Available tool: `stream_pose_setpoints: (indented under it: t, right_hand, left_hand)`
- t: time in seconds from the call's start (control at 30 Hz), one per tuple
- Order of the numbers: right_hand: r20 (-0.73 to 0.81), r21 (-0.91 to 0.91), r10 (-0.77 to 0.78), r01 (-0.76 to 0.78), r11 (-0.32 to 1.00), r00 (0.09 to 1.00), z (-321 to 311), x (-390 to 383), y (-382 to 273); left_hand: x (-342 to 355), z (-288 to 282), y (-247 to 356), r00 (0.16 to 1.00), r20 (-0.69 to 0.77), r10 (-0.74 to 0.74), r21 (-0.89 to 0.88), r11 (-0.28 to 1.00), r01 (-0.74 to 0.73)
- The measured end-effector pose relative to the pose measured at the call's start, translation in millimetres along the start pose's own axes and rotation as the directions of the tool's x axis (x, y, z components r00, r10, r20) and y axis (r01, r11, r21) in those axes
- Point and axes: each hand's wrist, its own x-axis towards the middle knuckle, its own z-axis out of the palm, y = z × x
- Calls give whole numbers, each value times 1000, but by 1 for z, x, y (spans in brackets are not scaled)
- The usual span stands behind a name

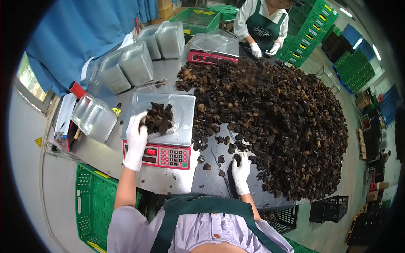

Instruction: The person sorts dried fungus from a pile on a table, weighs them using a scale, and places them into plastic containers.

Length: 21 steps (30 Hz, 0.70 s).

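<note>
My left hand [137, 137], in a white glove, reaches over the left side of a red and silver digital scale [168, 157]. Its fingers curl against dark wood ear mushrooms [159, 119] heaped in a clear plastic box on the scale's plate; the fingertips are partly hidden by them. The box's clear lid [162, 87] stands open behind. My right hand [241, 170], also gloved, is at the near edge of the big mushroom pile [274, 122], fingers closed round a dark wood ear piece [237, 159].
Stacked clear boxes [136, 63] stand at the back left, with more clear boxes [95, 118] by a clipboard. Across the table a co-worker [263, 29] in a green apron handles something beside a second scale [214, 46]. Green crates [310, 31] rise behind; another green crate [95, 206] sits below left.
</note>
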Motion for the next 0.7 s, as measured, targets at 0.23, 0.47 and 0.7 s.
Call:
stream_pose_setpoints:
  t: [0.23, 0.47, 0.7]
  right_hand:
    - [7, -3, 2, -2, 1000, 1000, 3, 1, 0]
    - [53, -100, -82, 87, 991, 995, -1, 4, -8]
    - [71, -164, -45, 56, 985, 996, 4, 1, 1]
  left_hand:
    - [32, 39, -14, 950, 301, -86, 424, 904, -53]
    - [23, 29, -63, 990, -117, 73, 176, 983, -52]
    - [24, 19, -69, 991, -133, 6, 94, 996, 7]
